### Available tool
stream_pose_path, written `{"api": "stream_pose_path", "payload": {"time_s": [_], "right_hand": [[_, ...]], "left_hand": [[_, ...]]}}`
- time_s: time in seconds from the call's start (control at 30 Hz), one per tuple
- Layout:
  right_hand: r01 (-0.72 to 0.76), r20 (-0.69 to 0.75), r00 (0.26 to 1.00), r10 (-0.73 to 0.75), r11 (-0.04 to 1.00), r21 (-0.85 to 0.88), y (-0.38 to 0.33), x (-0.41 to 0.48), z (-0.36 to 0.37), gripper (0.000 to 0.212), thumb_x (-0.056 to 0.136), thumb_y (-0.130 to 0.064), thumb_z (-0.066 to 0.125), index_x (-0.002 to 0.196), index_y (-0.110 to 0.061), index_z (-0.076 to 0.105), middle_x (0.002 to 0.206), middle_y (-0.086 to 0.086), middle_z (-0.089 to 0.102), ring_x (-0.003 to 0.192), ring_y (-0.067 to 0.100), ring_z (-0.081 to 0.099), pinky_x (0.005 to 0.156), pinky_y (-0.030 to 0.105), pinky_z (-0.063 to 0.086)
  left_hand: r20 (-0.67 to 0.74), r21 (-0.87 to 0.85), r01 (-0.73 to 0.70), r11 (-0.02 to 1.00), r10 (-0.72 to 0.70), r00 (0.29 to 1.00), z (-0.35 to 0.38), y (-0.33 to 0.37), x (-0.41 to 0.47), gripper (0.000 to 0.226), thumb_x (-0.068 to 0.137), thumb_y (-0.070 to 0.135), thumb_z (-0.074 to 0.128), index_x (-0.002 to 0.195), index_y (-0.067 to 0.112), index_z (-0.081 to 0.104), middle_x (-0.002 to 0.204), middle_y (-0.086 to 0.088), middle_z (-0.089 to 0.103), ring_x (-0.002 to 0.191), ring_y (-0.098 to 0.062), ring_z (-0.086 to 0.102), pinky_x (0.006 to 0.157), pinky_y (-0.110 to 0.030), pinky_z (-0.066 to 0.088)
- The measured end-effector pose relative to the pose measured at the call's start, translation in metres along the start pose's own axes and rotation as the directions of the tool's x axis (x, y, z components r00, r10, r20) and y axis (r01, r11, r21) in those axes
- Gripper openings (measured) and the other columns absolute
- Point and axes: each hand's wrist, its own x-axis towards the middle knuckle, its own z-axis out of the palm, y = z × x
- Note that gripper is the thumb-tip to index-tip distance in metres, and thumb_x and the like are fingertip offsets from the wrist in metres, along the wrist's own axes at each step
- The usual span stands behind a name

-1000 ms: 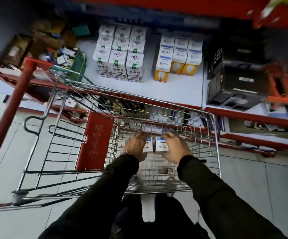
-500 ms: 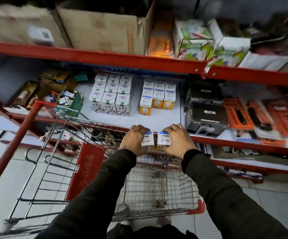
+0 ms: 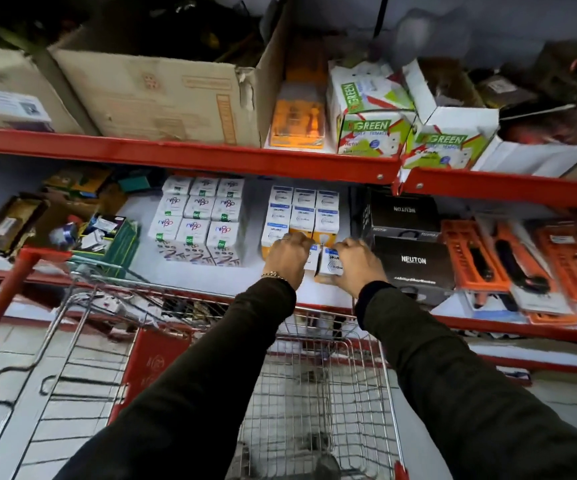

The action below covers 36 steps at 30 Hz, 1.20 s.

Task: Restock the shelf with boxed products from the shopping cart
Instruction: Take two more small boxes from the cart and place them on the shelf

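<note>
My left hand (image 3: 286, 256) and my right hand (image 3: 358, 263) each grip a small white-and-blue bulb box, side by side over the white shelf (image 3: 252, 282). The left box (image 3: 310, 261) is mostly hidden by my fingers; the right box (image 3: 330, 266) shows its printed face. Both boxes sit just in front of a stack of matching white-and-orange bulb boxes (image 3: 302, 213). Below my arms stands the wire shopping cart (image 3: 314, 393); its basket floor shows no boxes.
A stack of white boxes with green labels (image 3: 199, 221) stands left of the bulb stack. Black Neuton boxes (image 3: 413, 261) stand close on the right, orange blister packs (image 3: 522, 265) beyond. Cardboard cartons (image 3: 162, 98) and green-printed boxes (image 3: 370, 129) fill the upper shelf.
Both hands lifted the two boxes out of the cart and carried them forward onto the shelf, up to the bulb stack. The view tilted upward.
</note>
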Motion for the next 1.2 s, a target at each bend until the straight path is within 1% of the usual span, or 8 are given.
{"api": "stream_pose_path", "payload": {"time_s": [0.17,0.4,0.57,0.67,0.73,0.8,0.87,1.2], "right_hand": [[-0.006,0.049,0.999,0.008,0.999,-0.038,0.006,0.037,0.019,0.068,0.083,-0.019,0.072,0.143,-0.019,0.042,0.135,0.012,0.047,0.130,0.034,0.042,0.095,0.049,0.051],[0.019,0.025,0.999,-0.021,0.998,0.057,0.014,0.048,0.034,0.067,0.087,-0.017,0.066,0.147,-0.018,0.038,0.143,0.009,0.043,0.132,0.033,0.042,0.103,0.043,0.046],[-0.145,-0.052,0.981,0.189,0.880,0.453,0.013,0.030,0.044,0.066,0.088,-0.019,0.065,0.147,-0.010,0.038,0.153,0.008,0.030,0.134,0.025,0.043,0.111,0.025,0.032],[-0.371,0.093,0.896,0.435,0.616,0.694,0.004,0.022,0.057,0.056,0.097,-0.031,0.055,0.145,-0.007,0.040,0.148,0.012,0.045,0.133,0.029,0.048,0.114,0.032,0.033],[-0.481,0.258,0.822,0.508,0.377,0.791,0.004,0.022,0.071,0.064,0.095,-0.049,0.050,0.145,-0.010,0.043,0.139,0.008,0.060,0.125,0.026,0.055,0.110,0.041,0.041],[-0.515,0.389,0.775,0.498,0.139,0.846,0.006,0.025,0.084,0.073,0.087,-0.064,0.050,0.140,-0.014,0.049,0.128,0.004,0.067,0.108,0.019,0.058,0.094,0.041,0.052],[-0.488,0.465,0.763,0.449,-0.072,0.870,0.005,0.028,0.083,0.054,0.092,-0.055,0.051,0.122,-0.011,0.060,0.107,0.003,0.073,0.089,0.015,0.058,0.077,0.031,0.052],[-0.379,0.444,0.812,0.379,-0.237,0.895,0.012,0.055,0.079,0.017,0.097,-0.024,0.059,0.087,-0.011,0.062,0.075,0.007,0.065,0.068,0.017,0.061,0.074,0.030,0.051]], "left_hand": [[0.079,0.145,0.001,0.989,-0.012,0.997,0.027,-0.005,0.032,0.053,0.086,0.004,0.058,0.137,0.013,0.048,0.139,-0.009,0.054,0.125,-0.027,0.055,0.111,-0.043,0.036],[0.097,0.161,-0.022,0.987,0.007,0.995,0.046,-0.011,0.036,0.067,0.089,0.012,0.055,0.150,0.012,0.029,0.152,-0.010,0.041,0.138,-0.025,0.045,0.122,-0.049,0.020],[-0.158,-0.213,0.087,0.973,-0.122,0.980,0.046,-0.002,0.011,0.051,0.088,0.028,0.056,0.136,0.012,0.050,0.138,-0.010,0.054,0.125,-0.029,0.052,0.105,-0.044,0.041],[-0.235,-0.706,0.201,0.679,-0.492,0.838,0.050,0.016,-0.009,0.025,0.091,0.028,0.058,0.106,0.008,0.052,0.103,-0.008,0.059,0.095,-0.029,0.059,0.082,-0.042,0.052],[0.153,-0.888,0.404,0.217,-0.690,0.707,0.050,0.026,-0.010,0.030,0.093,0.034,0.059,0.101,0.011,0.043,0.102,-0.009,0.058,0.096,-0.033,0.060,0.085,-0.040,0.052],[0.583,-0.769,0.599,-0.220,-0.626,0.518,0.051,0.028,-0.002,0.051,0.089,0.051,0.060,0.108,0.007,0.044,0.107,-0.015,0.061,0.095,-0.035,0.062,0.087,-0.040,0.053],[0.796,-0.601,0.654,-0.459,-0.415,0.441,0.049,0.025,0.007,0.070,0.085,0.062,0.058,0.124,0.005,0.047,0.108,-0.012,0.057,0.094,-0.033,0.061,0.082,-0.040,0.054],[0.802,-0.598,0.674,-0.434,-0.316,0.508,0.060,0.004,0.040,0.061,0.093,0.055,0.052,0.133,0.010,0.053,0.136,-0.014,0.058,0.101,-0.029,0.056,0.089,-0.038,0.049]]}}
